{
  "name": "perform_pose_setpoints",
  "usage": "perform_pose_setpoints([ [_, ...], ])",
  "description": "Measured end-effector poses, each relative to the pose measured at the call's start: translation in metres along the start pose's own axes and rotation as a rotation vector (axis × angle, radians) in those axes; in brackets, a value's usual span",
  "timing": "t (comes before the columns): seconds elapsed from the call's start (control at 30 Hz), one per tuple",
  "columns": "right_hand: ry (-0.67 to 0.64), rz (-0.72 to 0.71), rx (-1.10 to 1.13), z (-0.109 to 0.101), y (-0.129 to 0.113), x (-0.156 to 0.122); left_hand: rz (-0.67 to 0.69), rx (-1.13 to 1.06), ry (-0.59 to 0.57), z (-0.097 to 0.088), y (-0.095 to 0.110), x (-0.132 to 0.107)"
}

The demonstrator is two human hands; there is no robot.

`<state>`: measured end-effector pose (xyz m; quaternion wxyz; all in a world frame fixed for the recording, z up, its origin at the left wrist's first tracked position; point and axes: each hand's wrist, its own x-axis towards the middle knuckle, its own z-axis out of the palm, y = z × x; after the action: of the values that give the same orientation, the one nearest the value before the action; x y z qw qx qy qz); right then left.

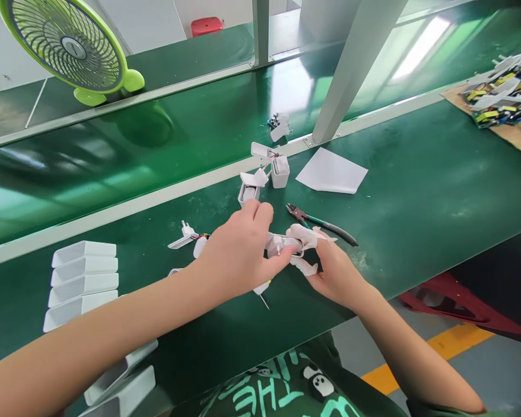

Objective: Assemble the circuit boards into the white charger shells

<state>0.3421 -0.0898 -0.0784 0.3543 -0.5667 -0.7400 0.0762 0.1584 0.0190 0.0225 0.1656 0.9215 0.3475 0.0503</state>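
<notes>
Both hands meet over the middle of the green bench around a white plastic adapter housing [280,245]. My right hand [332,263], with white coverings on its fingertips, grips the housing from the right. My left hand [243,249] closes on it from the left, thumb along the near side; its curled fingers hide part of the piece. Just beyond my right hand lie cutting pliers [321,223] with green handles. A white plug piece with wires [184,236] lies left of my left hand. Past the hands stand two white housings with raised lids, one [249,192] nearer, another [280,171] farther.
Rows of empty white casings [84,275] line the left side, partly behind my left arm. A white sheet [332,171] lies near a grey post [351,69]. Circuit boards [507,90] pile on cardboard at far right. A green fan [73,49] stands at back left.
</notes>
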Motion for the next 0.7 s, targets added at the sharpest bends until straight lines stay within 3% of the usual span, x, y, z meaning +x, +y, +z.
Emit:
perform_pose_setpoints([
  [0.07,-0.008,0.000,0.003,0.001,0.001,-0.001,-0.078,0.137,-0.095,-0.004,0.003,-0.003],
  [0.17,-0.016,0.005,0.013,0.002,0.001,-0.002,-0.070,0.118,-0.153,-0.007,0.000,-0.007],
  [0.37,0.008,-0.001,0.031,0.001,0.000,0.001,0.188,-0.174,-0.077,-0.007,-0.008,-0.008],
  [0.7,0.025,-0.019,-0.025,0.000,0.001,0.000,0.242,-0.344,0.132,0.007,-0.013,0.000],
])
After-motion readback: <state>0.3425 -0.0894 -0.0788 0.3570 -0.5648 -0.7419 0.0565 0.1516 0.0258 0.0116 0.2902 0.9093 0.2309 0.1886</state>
